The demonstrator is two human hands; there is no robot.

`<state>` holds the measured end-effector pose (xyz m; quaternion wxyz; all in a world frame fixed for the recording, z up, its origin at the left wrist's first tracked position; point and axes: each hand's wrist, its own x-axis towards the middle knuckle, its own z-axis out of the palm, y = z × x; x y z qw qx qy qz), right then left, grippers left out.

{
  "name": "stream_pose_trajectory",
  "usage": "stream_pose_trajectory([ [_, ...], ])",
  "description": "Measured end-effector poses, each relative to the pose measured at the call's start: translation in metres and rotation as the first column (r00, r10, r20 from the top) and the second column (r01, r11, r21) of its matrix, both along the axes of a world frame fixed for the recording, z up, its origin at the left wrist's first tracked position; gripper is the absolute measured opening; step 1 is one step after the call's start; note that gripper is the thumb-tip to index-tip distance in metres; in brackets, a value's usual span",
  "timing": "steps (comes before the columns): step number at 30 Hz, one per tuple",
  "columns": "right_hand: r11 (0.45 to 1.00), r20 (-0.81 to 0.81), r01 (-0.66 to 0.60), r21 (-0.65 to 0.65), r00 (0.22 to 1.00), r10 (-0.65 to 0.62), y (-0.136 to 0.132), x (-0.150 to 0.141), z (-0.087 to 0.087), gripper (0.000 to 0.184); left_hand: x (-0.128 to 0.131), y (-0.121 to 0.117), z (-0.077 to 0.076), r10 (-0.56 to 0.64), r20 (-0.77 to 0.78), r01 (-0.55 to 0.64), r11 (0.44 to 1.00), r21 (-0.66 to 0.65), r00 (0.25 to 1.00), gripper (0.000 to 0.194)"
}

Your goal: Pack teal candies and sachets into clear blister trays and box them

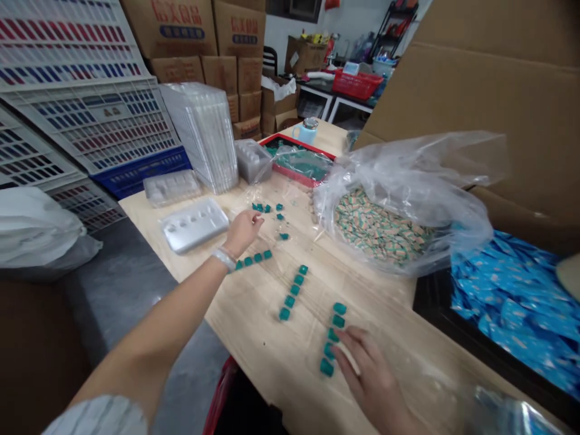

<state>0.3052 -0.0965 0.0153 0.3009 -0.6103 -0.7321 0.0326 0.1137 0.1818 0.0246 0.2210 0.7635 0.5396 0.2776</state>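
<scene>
Small dark green pieces lie in short rows on the wooden table. My right hand [374, 374] reaches over the nearest row [339, 309], its fingers apart and the tips at the green pieces in the middle of that row. Left of it runs a second row of green pieces [295, 290], not touched by either hand. My left hand [244, 231] is closed in a pinch above a third row [258, 258], part of which my wrist hides. What the pinch holds, if anything, I cannot make out. Just beyond its fingertips lie several loose green pieces [267, 208].
A white tray with round hollows [194, 225] and stacked clear plastic trays [199, 136] stand at left. Behind are a red-rimmed tray [299, 175] and a mug [308, 130]. An open plastic bag of small packets [380, 226] and a black bin of blue packets [512, 308] lie right.
</scene>
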Motion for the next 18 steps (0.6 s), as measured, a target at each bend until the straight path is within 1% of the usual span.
stream_pose_trajectory([
  [2,0.999,0.004,-0.036,0.017,0.999,0.036,0.05,0.003,0.016,0.027,0.007,0.039,-0.005,-0.001,-0.105,0.004,1.0,0.024,0.994,0.024],
  [4,0.993,-0.008,-0.114,-0.01,0.993,0.114,0.116,0.001,0.026,0.023,0.021,0.061,-0.013,-0.024,-0.147,0.024,1.0,0.004,0.989,0.024],
  [5,0.987,-0.018,-0.157,-0.038,0.988,0.156,0.152,-0.001,0.026,0.023,0.028,0.068,-0.018,-0.03,-0.146,0.029,1.0,-0.01,0.989,0.022],
  [6,0.985,-0.034,-0.162,-0.056,0.987,0.16,0.188,-0.004,0.025,0.023,0.035,0.073,-0.022,-0.027,-0.138,0.024,0.999,-0.022,0.99,0.017],
  [8,0.993,-0.072,-0.059,-0.098,0.996,0.052,0.256,-0.01,0.015,0.024,0.043,0.078,-0.029,-0.023,-0.116,0.018,0.999,-0.044,0.993,0.011],
  [10,0.985,-0.124,-0.002,-0.174,0.992,-0.02,0.31,-0.015,-0.001,0.026,0.042,0.081,-0.032,-0.022,-0.074,0.018,0.998,-0.061,0.997,0.012],
  [11,0.98,-0.139,-0.001,-0.198,0.99,-0.027,0.33,-0.017,-0.009,0.025,0.04,0.082,-0.033,-0.024,-0.045,0.021,0.997,-0.068,0.999,0.014],
  [12,0.976,-0.156,-0.009,-0.219,0.987,-0.025,0.346,-0.019,-0.016,0.023,0.036,0.083,-0.033,-0.024,-0.012,0.023,0.997,-0.076,1.0,0.017],
  [14,0.97,-0.181,-0.031,-0.24,0.983,-0.013,0.365,-0.021,-0.028,0.016,0.028,0.085,-0.031,-0.01,0.067,0.016,0.995,-0.095,0.998,0.021],
  [16,0.968,-0.213,-0.034,-0.249,0.977,-0.021,0.37,-0.019,-0.034,0.011,0.023,0.086,-0.028,0.036,0.159,-0.015,0.991,-0.131,0.987,0.024],
  [18,0.97,-0.255,-0.025,-0.243,0.966,-0.039,0.363,-0.015,-0.035,0.011,0.022,0.083,-0.023,0.098,0.255,-0.048,0.98,-0.195,0.962,0.029],
])
